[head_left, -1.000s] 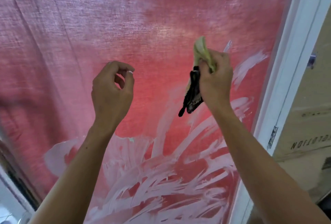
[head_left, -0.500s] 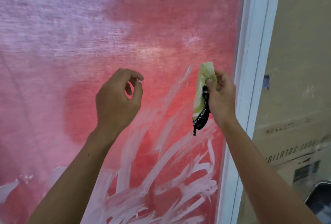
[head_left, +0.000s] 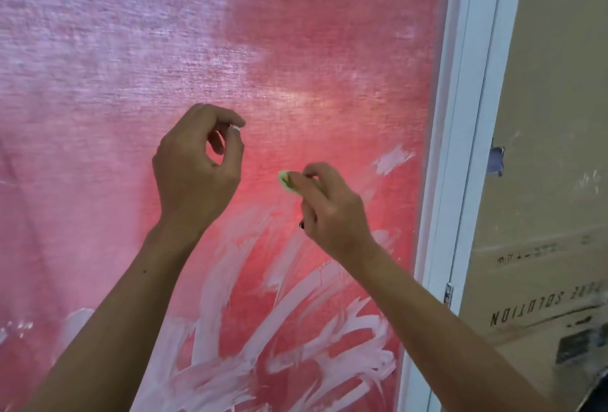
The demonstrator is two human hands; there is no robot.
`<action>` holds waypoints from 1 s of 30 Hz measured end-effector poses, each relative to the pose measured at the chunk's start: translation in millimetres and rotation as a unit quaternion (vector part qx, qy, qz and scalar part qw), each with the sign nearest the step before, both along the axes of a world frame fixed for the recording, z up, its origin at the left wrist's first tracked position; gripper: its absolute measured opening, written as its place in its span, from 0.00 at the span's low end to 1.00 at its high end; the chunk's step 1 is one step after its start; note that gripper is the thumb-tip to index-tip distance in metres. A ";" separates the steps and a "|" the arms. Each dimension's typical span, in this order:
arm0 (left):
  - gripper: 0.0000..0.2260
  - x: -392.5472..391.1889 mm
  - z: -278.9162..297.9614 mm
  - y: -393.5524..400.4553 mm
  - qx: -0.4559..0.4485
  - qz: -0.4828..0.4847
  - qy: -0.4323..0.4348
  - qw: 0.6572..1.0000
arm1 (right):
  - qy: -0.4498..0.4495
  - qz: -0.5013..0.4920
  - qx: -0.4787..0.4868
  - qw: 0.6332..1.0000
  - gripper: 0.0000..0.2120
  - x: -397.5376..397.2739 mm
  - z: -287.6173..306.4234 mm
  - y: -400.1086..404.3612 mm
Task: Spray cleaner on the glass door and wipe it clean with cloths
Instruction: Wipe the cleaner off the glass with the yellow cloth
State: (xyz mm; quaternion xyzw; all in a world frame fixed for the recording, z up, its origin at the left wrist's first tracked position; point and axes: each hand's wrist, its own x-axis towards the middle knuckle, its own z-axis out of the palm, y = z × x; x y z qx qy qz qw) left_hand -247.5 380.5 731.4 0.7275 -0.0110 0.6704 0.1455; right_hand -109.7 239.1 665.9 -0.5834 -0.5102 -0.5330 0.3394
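1. The glass door (head_left: pixel 329 49) fills the left and centre of the frame, its pane backed by what looks like a red-pink woven fabric; its white frame (head_left: pixel 460 148) runs down the right of centre
2. The upper half of the pane shows no wet streaks, though the upper left looks pale and hazy; whether that is dried film or light through the fabric cannot be told
3. White cleaner streaks (head_left: pixel 296 346) cover the lower centre of the pane, and a small isolated smear (head_left: pixel 391 158) sits right of centre near the frame, so by my judgement the spraying is done and the wiping is partly done, with the lower area still to clear
4. The cloth (head_left: pixel 285 180), yellow-green, sits mid-frame against the glass, just above the streaked area; only a small bunch of it shows, along with a dark scrap below the hand
5. The right hand (head_left: pixel 332 211) pinches that cloth with curled fingers
6. The left hand (head_left: pixel 194 171), left of centre, is curled with thumb and fingertips nearly meeting; nothing shows in it, and whether it touches the glass cannot be told
7. At the right edge stands a tan cardboard sheet (head_left: pixel 552 181) with mirrored lettering
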 end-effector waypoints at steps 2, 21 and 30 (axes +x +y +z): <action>0.07 -0.1 -1.0 -3.5 0.000 0.000 0.001 1.000 | 0.006 0.022 -0.010 1.000 0.15 3.9 7.1 -5.5; 0.07 -13.8 -10.3 7.4 -0.022 0.048 0.001 0.999 | 0.063 0.065 0.053 0.995 0.14 -1.0 10.3 2.2; 0.10 -28.2 -34.2 49.4 0.029 0.210 -0.070 0.975 | -0.010 0.053 -0.041 0.998 0.14 -42.6 -55.4 39.6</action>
